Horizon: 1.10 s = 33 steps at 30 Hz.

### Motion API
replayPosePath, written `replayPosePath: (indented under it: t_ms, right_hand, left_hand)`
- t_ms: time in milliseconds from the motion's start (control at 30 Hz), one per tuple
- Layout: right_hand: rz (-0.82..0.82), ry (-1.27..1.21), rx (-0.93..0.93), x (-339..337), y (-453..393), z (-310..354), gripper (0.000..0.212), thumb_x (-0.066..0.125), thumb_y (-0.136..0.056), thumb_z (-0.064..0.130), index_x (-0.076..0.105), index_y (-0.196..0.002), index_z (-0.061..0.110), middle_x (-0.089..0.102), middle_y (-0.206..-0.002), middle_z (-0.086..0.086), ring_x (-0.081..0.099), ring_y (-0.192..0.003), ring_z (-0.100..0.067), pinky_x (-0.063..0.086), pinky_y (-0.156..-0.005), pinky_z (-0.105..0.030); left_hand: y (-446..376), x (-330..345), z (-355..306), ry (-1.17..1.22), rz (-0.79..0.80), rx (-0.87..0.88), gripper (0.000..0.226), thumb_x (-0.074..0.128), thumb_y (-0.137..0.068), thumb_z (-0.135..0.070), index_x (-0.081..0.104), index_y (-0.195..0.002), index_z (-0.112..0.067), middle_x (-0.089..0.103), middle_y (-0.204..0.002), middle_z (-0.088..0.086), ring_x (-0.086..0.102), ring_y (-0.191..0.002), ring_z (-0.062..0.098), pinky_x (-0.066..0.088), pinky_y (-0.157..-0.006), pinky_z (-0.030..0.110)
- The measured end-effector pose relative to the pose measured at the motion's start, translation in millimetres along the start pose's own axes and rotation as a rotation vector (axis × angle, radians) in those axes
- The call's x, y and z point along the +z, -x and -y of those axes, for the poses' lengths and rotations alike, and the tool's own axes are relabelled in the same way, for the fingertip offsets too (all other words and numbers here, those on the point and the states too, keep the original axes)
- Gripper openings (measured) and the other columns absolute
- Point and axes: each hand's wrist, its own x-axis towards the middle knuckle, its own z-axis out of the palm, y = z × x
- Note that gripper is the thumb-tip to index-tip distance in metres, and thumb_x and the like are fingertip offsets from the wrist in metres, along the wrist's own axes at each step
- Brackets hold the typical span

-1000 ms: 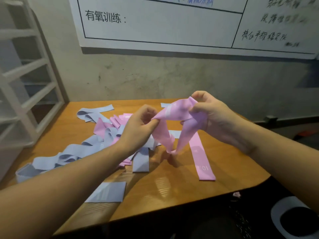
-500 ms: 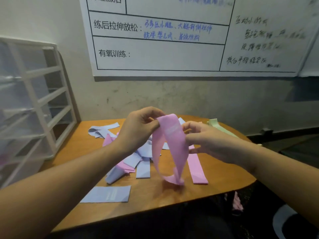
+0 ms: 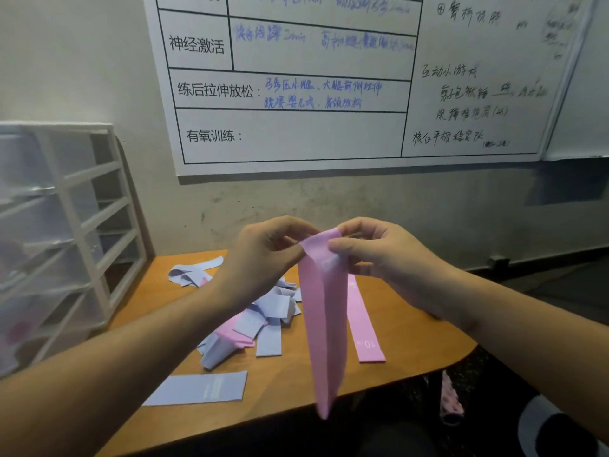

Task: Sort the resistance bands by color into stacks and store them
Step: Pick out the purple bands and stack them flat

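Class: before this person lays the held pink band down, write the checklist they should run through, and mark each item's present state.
1. Both hands, left hand and right hand, have a grip on the pink band: ok.
2. Band hangs straight, untwisted: ok.
3. Pink band on the table lies flat to stack on: ok.
4. Mixed pile sorted: not ok.
5. Drawer unit has a free drawer: cannot tell.

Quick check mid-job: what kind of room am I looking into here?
Likely a gym or fitness studio's back corner. A wall whiteboard lists workout sections such as aerobic training and post-workout stretching, resistance bands are heaped on a wooden table, and a white drawer unit stands beside it.
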Motion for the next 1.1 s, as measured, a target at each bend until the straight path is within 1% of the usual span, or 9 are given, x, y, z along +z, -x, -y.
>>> replayPosePath:
  t_ms: [100, 267, 367, 467, 633, 733, 833, 967, 1100]
  right_hand:
    - [-0.034, -0.07, -0.035, -3, 5, 5, 0.012, 0.074, -0.089, 0.014, 0.071, -0.1, 0.009, 0.073, -0.105, -0.02, 0.07, -0.095, -0.028, 0.058, -0.087, -0.043]
    - [-0.059, -0.066, -0.039, -8, 9, 4, 0.014, 0.076, -0.086, 0.006, 0.069, -0.098, 0.004, 0.073, -0.103, -0.019, 0.069, -0.093, -0.029, 0.052, -0.099, -0.053]
    - [-0.026, 0.018, 0.006, -10, 11, 0, 0.029, 0.077, -0.086, 0.016, 0.069, -0.11, 0.002, 0.073, -0.107, -0.017, 0.069, -0.105, -0.035, 0.052, -0.099, -0.052]
    - [-0.037, -0.011, -0.003, -11, 14, -2, 0.029, 0.075, -0.088, 0.027, 0.072, -0.109, 0.007, 0.074, -0.105, -0.015, 0.071, -0.099, -0.029, 0.052, -0.099, -0.05]
    - [-0.077, -0.028, -0.053, -15, 15, -5, 0.022, 0.077, -0.086, 0.021, 0.076, -0.104, 0.008, 0.076, -0.102, -0.012, 0.072, -0.097, -0.026, 0.055, -0.094, -0.048]
    - [-0.083, -0.014, -0.038, -18, 15, -10, 0.021, 0.08, -0.084, 0.018, 0.077, -0.102, 0.007, 0.075, -0.102, -0.015, 0.07, -0.102, -0.034, 0.055, -0.096, -0.052]
    - [-0.124, 0.007, -0.066, -20, 15, -13, 0.018, 0.079, -0.085, 0.018, 0.077, -0.099, 0.007, 0.075, -0.097, -0.013, 0.07, -0.09, -0.025, 0.057, -0.089, -0.045]
    - [-0.173, 0.004, -0.111, -22, 17, -17, 0.013, 0.078, -0.086, 0.017, 0.076, -0.097, 0.009, 0.076, -0.091, -0.009, 0.068, -0.08, -0.013, 0.054, -0.077, -0.033]
    - [-0.217, -0.02, -0.142, -26, 16, -22, 0.011, 0.078, -0.087, 0.022, 0.075, -0.094, 0.015, 0.073, -0.084, 0.0, 0.064, -0.074, -0.009, 0.052, -0.071, -0.029]
  left_hand:
    - [3, 2, -4, 0.105, 0.026, -0.079, 0.026, 0.069, -0.093, -0.009, 0.069, -0.093, -0.035, 0.072, -0.076, -0.017, 0.072, -0.072, 0.009, 0.058, -0.068, 0.026]
    - [5, 7, -15, 0.29, -0.056, -0.145, 0.024, 0.065, -0.095, -0.004, 0.073, -0.091, -0.026, 0.076, -0.081, -0.004, 0.071, -0.071, 0.013, 0.061, -0.069, 0.032]
    - [5, 11, -22, 0.301, -0.027, -0.14, 0.02, 0.064, -0.096, -0.009, 0.072, -0.096, -0.027, 0.076, -0.089, -0.003, 0.072, -0.078, 0.017, 0.062, -0.071, 0.031]
    - [5, 17, -23, 0.322, -0.031, -0.166, 0.017, 0.064, -0.097, -0.01, 0.072, -0.096, -0.025, 0.076, -0.087, -0.004, 0.072, -0.078, 0.014, 0.061, -0.069, 0.032]
    - [5, 25, -23, 0.342, -0.042, -0.206, 0.017, 0.061, -0.099, -0.01, 0.072, -0.101, -0.024, 0.077, -0.091, -0.002, 0.072, -0.079, 0.017, 0.062, -0.07, 0.034]
    - [5, 29, -22, 0.357, -0.059, -0.243, 0.017, 0.061, -0.1, -0.014, 0.072, -0.102, -0.025, 0.077, -0.094, -0.003, 0.073, -0.086, 0.018, 0.062, -0.071, 0.032]
    - [6, 35, -20, 0.343, -0.024, -0.293, 0.021, 0.059, -0.099, -0.009, 0.072, -0.097, -0.025, 0.076, -0.087, -0.003, 0.07, -0.078, 0.013, 0.06, -0.069, 0.03]
    - [10, 43, -21, 0.453, 0.047, -0.349, 0.012, 0.062, -0.098, -0.011, 0.073, -0.098, -0.016, 0.074, -0.089, 0.009, 0.069, -0.078, 0.021, 0.059, -0.075, 0.035]
    - [11, 51, -25, 0.55, 0.091, -0.366, 0.019, 0.055, -0.101, -0.013, 0.072, -0.108, -0.018, 0.074, -0.093, 0.011, 0.07, -0.079, 0.021, 0.059, -0.073, 0.03]
